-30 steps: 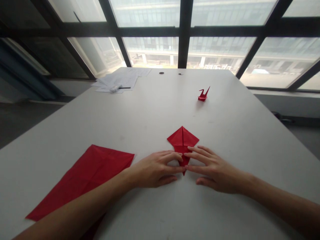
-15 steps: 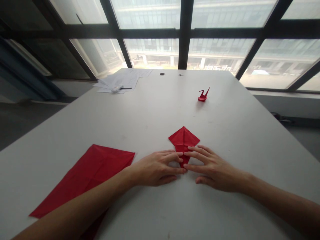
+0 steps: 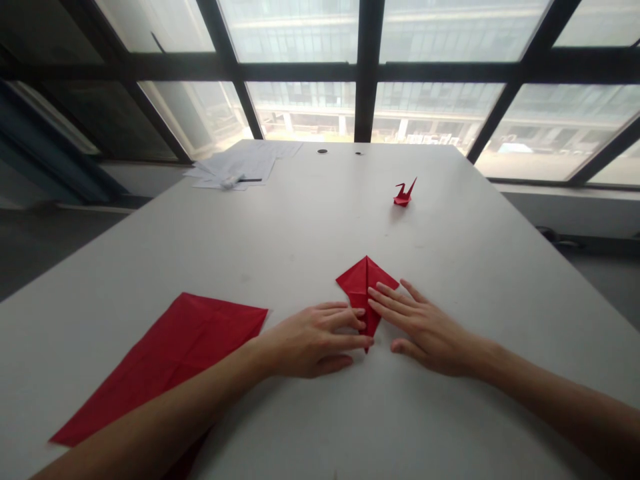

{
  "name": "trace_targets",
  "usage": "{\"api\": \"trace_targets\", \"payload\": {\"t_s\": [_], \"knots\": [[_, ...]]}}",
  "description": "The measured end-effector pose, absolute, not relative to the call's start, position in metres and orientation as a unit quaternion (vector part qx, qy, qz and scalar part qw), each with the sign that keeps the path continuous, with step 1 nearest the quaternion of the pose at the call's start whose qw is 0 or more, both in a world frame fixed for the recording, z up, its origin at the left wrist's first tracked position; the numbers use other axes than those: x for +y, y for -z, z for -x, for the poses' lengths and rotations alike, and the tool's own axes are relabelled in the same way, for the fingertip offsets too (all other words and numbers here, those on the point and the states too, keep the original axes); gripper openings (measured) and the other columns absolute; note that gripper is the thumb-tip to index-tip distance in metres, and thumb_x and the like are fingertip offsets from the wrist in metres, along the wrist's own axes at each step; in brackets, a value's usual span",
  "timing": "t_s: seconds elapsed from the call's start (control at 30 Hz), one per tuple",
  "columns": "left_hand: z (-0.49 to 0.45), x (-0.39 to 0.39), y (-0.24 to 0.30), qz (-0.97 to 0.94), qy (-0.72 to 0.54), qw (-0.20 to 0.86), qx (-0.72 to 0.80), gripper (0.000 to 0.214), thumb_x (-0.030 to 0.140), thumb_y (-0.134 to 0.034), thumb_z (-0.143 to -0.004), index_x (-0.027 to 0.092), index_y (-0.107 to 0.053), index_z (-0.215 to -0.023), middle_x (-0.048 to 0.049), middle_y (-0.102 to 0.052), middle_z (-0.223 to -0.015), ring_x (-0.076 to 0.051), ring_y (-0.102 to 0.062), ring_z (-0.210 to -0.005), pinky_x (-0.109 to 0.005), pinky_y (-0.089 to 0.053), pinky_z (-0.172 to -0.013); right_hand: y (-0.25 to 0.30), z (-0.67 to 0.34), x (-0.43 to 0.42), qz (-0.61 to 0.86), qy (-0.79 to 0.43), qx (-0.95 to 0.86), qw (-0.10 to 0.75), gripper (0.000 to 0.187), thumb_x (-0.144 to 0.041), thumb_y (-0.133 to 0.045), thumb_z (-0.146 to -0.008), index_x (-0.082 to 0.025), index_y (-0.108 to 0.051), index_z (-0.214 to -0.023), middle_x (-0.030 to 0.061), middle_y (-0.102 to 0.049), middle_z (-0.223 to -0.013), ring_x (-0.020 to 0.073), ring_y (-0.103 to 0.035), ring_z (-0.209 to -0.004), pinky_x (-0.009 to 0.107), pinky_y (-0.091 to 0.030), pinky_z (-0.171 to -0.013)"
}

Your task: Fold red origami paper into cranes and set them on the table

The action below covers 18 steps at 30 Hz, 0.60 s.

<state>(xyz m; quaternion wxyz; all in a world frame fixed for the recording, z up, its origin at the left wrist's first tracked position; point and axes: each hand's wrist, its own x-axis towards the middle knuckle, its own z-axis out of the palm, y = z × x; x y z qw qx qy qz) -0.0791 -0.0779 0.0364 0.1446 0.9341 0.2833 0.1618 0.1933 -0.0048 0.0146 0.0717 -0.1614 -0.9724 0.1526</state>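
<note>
A folded piece of red origami paper [image 3: 356,279], kite-shaped with a centre crease, lies flat on the white table. My left hand [image 3: 320,339] rests its fingertips on the lower left side of the paper, fingers apart. Over its right half, my right hand [image 3: 423,327] lies with fingers stretched out and the thumb spread on the table side. The fingers of both hands cover parts of the lower folds. A larger sheet of red paper [image 3: 185,343] with creases lies at the left, partly hidden under my left forearm.
A finished red paper crane [image 3: 403,199] stands farther back, right of centre. White papers [image 3: 235,163] with a dark pen-like stick and a crumpled whitish thing lie at the back left of the white table [image 3: 300,227]. Framed windows rise beyond the far edge.
My right hand has shifted up along the folded paper, its fingers now straighter and closer together over the right flap. My left hand stays on the lower left. The view has tilted slightly.
</note>
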Motion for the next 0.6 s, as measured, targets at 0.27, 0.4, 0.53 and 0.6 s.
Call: {"api": "trace_targets", "payload": {"t_s": [0.27, 0.4, 0.53, 0.6], "knots": [[0.08, -0.069, -0.016, -0.88, -0.133, 0.053, 0.452, 0.059, 0.043, -0.041, -0.102, 0.019, -0.028, -0.154, -0.0123, -0.034, -0.158, -0.024, -0.029, -0.148, -0.044, -0.026, -0.121, -0.013, -0.19, -0.001, 0.168, -0.165, -0.97, 0.059, 0.071, -0.051, -0.044, -0.1, -0.027, -0.011, -0.158, 0.0078, -0.025, -0.161, 0.0249, -0.021, -0.15, 0.056, -0.002, -0.122], [0.083, -0.068, -0.012, -0.89, -0.064, 0.055, 0.448, 0.066, 0.055, -0.037, -0.1, 0.023, -0.023, -0.156, -0.0094, -0.021, -0.163, -0.024, -0.019, -0.151, -0.045, -0.017, -0.123, -0.013, -0.189, -0.004, 0.187, -0.147, -0.969, 0.065, 0.07, -0.047, -0.048, -0.099, -0.029, -0.014, -0.157, 0.01, -0.028, -0.161, 0.027, -0.024, -0.149, 0.06, -0.01, -0.121], [0.083, -0.069, -0.012, -0.89, -0.071, 0.052, 0.447, 0.067, 0.056, -0.037, -0.1, 0.024, -0.021, -0.157, -0.0099, -0.021, -0.162, -0.025, -0.02, -0.15, -0.045, -0.018, -0.122, -0.014, -0.187, -0.006, 0.194, -0.111, -0.973, 0.058, 0.066, -0.052, -0.052, -0.095, -0.033, -0.029, -0.154, 0.0124, -0.027, -0.161, 0.0335, -0.025, -0.148, 0.066, -0.017, -0.116], [0.083, -0.069, -0.012, -0.889, -0.076, 0.052, 0.448, 0.068, 0.056, -0.038, -0.1, 0.024, -0.019, -0.157, -0.01, -0.022, -0.162, -0.025, -0.02, -0.151, -0.045, -0.018, -0.122, -0.015, -0.186, -0.007, 0.194, -0.104, -0.973, 0.064, 0.067, -0.053, -0.052, -0.095, -0.032, -0.028, -0.154, 0.0126, -0.028, -0.161, 0.0334, -0.025, -0.148, 0.066, -0.017, -0.116]]}}
